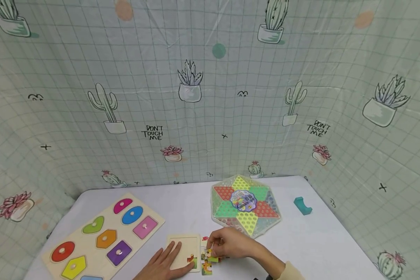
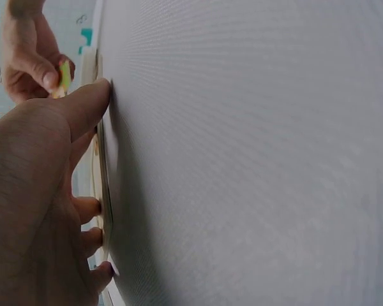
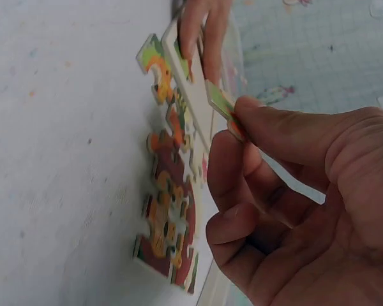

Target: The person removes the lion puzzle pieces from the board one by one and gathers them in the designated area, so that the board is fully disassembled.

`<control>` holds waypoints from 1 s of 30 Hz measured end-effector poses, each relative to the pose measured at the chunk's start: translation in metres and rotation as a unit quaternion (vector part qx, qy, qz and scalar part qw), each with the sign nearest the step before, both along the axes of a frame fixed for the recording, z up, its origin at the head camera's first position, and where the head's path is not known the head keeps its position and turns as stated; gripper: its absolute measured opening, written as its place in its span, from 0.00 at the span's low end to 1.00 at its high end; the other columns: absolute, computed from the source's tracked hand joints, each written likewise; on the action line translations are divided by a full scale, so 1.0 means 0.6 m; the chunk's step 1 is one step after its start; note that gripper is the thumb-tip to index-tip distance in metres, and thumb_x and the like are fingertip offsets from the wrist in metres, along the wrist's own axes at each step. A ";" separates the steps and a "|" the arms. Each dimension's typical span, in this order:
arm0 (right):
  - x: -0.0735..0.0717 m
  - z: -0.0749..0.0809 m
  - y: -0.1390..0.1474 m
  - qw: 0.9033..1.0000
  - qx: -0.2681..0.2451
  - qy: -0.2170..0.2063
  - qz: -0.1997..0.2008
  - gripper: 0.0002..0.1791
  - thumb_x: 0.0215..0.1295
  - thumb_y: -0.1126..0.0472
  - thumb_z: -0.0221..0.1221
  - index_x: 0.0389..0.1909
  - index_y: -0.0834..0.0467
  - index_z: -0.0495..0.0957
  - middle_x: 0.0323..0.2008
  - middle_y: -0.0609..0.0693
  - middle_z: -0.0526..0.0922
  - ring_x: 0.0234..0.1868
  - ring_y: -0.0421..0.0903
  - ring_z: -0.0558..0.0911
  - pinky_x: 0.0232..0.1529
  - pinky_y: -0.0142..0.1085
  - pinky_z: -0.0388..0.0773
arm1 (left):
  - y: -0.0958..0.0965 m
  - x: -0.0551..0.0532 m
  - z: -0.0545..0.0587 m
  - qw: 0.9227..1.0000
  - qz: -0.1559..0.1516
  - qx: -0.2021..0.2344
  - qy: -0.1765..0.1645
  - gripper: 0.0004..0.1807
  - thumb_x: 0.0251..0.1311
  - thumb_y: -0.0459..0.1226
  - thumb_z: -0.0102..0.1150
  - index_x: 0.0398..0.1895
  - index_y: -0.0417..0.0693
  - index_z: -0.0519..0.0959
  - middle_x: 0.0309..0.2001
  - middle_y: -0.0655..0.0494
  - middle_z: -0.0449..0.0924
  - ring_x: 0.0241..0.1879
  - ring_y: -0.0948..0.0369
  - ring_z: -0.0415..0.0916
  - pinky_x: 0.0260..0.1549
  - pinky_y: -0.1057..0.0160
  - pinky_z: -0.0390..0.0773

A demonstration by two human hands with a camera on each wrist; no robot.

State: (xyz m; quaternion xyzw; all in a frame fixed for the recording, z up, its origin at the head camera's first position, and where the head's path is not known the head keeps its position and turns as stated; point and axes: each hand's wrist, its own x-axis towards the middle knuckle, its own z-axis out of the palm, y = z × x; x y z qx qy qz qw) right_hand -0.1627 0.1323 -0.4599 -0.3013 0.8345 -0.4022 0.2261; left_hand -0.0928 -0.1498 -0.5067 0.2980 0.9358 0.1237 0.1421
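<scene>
My left hand [image 1: 166,263] lies with fingers spread over the left side of a shallow wooden puzzle tray [image 1: 189,247]. Its thumb reaches to the tray's lower right corner, where a green and reddish-brown jigsaw piece [image 1: 191,259] sits. To the right of the tray, my right hand [image 1: 232,242] pinches a jigsaw piece [image 3: 221,104] between thumb and index finger. That piece has a light green face and is held tilted, raised over the table. Below this hand lie several loose jigsaw pieces [image 3: 169,220] with orange, brown and green animal pictures, grouped along the tray's right edge.
On the left lies a wooden shape board [image 1: 103,225] with coloured knobbed shapes. A hexagonal Chinese checkers board [image 1: 246,217] is beyond my right hand. Farther right stands a small teal block [image 1: 302,206] with a curved cutout. A patterned curtain [image 1: 210,116] surrounds the white table [image 1: 318,241].
</scene>
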 end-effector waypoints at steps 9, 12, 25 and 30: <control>0.006 -0.008 0.026 0.999 0.025 -0.014 0.031 0.06 0.58 0.67 0.69 0.33 0.52 0.84 0.18 0.39 0.76 0.17 0.33 0.73 0.23 0.25 0.67 | -0.003 0.002 0.005 1.000 -0.004 0.015 0.000 0.37 0.58 0.73 0.47 0.73 0.90 0.57 0.77 0.42 0.55 0.76 0.37 0.50 0.67 0.30 0.57; 0.010 -0.012 0.026 0.999 0.030 -0.010 0.039 0.07 0.57 0.66 0.70 0.33 0.51 0.84 0.18 0.39 0.76 0.17 0.32 0.74 0.23 0.25 0.69 | -0.003 0.002 0.006 1.000 -0.001 0.017 -0.007 0.38 0.57 0.73 0.48 0.73 0.90 0.58 0.78 0.42 0.54 0.76 0.38 0.49 0.68 0.30 0.56; 0.014 -0.018 0.017 0.991 0.093 0.082 0.046 0.09 0.55 0.63 0.73 0.32 0.47 0.83 0.21 0.32 0.74 0.24 0.28 0.71 0.30 0.24 0.71 | -0.002 0.002 0.002 1.000 0.000 0.013 -0.005 0.38 0.55 0.73 0.49 0.73 0.91 0.58 0.79 0.45 0.54 0.76 0.39 0.49 0.68 0.31 0.56; 0.014 -0.022 0.014 0.989 0.100 0.098 0.047 0.09 0.55 0.62 0.73 0.31 0.46 0.83 0.21 0.31 0.73 0.24 0.27 0.70 0.30 0.24 0.71 | -0.004 0.002 0.001 1.000 0.002 0.011 0.000 0.39 0.54 0.74 0.48 0.73 0.91 0.58 0.79 0.47 0.53 0.77 0.39 0.48 0.68 0.31 0.56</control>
